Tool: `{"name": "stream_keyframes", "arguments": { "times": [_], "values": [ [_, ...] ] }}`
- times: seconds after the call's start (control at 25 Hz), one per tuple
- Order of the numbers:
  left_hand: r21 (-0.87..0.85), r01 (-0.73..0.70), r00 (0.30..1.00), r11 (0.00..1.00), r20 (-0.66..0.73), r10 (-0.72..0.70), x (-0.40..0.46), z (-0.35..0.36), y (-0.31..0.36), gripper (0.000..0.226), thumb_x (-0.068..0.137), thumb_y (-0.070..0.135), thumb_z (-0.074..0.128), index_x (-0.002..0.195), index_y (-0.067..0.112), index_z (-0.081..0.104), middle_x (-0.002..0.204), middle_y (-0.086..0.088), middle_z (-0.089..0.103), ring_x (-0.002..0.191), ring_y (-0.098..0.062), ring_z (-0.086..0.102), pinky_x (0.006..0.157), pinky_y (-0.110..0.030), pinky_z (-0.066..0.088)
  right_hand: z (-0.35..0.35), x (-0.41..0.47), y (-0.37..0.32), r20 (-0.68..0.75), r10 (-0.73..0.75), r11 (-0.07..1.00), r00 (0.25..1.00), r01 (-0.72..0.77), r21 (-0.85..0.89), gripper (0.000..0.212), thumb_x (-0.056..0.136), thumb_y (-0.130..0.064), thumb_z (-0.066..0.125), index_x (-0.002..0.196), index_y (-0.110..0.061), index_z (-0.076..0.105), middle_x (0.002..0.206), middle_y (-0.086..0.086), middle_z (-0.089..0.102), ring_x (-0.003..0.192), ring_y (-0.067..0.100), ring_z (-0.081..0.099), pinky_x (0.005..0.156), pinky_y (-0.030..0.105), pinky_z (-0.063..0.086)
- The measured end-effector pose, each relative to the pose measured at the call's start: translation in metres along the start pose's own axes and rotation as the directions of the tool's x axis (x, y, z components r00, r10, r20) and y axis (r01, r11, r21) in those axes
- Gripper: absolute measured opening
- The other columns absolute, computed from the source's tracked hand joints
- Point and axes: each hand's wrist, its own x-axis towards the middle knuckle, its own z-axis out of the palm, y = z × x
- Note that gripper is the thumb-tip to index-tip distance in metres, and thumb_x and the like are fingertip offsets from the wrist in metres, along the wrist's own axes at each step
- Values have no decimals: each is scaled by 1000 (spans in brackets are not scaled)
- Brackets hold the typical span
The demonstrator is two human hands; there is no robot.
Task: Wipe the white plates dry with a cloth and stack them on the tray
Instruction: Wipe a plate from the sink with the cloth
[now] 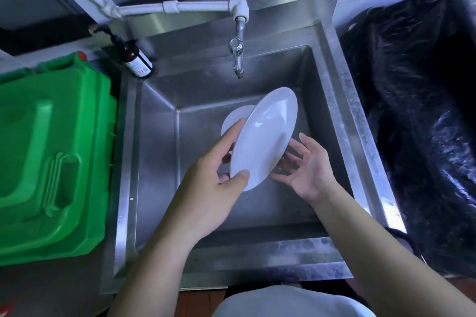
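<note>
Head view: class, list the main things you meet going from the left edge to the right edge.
Green plastic bin lid → brown pump bottle → left hand gripping the tilted white plate → open right hand → steel sink's right rim → black plastic bag.

Gleaming glossy white ceramic plate (265, 136) over brushed stainless-steel sink (342, 100); shining smooth green plastic bin (54, 152) left, crinkling glossy black plastic bag (422, 110) right.

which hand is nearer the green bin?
Left. The left hand grips the tilted white plate on the side towards the green bin; the right hand is at the plate's far side.
</note>
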Motion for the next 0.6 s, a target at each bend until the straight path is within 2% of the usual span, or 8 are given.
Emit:
{"name": "stream_keyframes", "arguments": {
  "times": [0.08, 0.24, 0.32, 0.44, 0.52, 0.6],
  "values": [
    [6, -30, 1000, 1000, -3, 30, -9, 3, 1, 78, 87, 20, 63, 138, 74, 38, 133, 24, 62, 102, -4, 67, 93, -40, 60, -2, -8, -3, 11, 10, 1000, 1000, -9, -16, 44, 95, -44, 56, 125, -13, 68, 130, 17, 57, 121, 36, 56, 77, 59, 60],
    [-19, -107, 993, 994, -43, 107, -26, 10, 0, 86, 92, -3, 65, 141, 65, 45, 136, 19, 60, 126, -4, 58, 82, -19, 54, -1, -21, -6, 56, 22, 998, 998, -18, -57, 47, 96, -47, 53, 126, -14, 67, 136, 20, 55, 122, 38, 57, 80, 61, 58],
    [-42, -115, 990, 993, -92, 110, -35, 14, -1, 86, 92, -6, 66, 140, 63, 49, 132, 19, 62, 124, -6, 60, 79, -13, 51, 1, -27, -6, 71, 28, 995, 997, -21, -94, 45, 96, -48, 52, 125, -17, 68, 134, 19, 56, 119, 36, 59, 84, 62, 57],
    [-86, -119, 974, 989, -204, 99, -48, 22, -1, 89, 90, -9, 65, 132, 68, 52, 125, 26, 66, 119, -3, 64, 82, -11, 50, 4, -35, -6, 91, 43, 991, 995, -31, -132, 42, 97, -48, 50, 123, -20, 68, 129, 16, 59, 115, 35, 59, 84, 60, 57],
    [-141, -122, 960, 983, -267, 81, -56, 25, -1, 86, 88, -6, 66, 129, 68, 54, 123, 27, 67, 116, -2, 65, 86, -14, 51, 2, -40, -7, 100, 45, 987, 994, -29, -158, 42, 98, -48, 48, 124, -20, 67, 128, 15, 59, 115, 35, 59, 85, 59, 57],
    [-214, -127, 954, 968, -293, 60, -64, 27, -3, 78, 86, 1, 66, 126, 67, 58, 125, 21, 70, 115, -7, 67, 91, -29, 57, -1, -44, -9, 114, 47, 981, 992, -24, -195, 42, 99, -47, 48, 123, -20, 68, 127, 15, 59, 116, 35, 58, 88, 60, 56]
  ]
}}
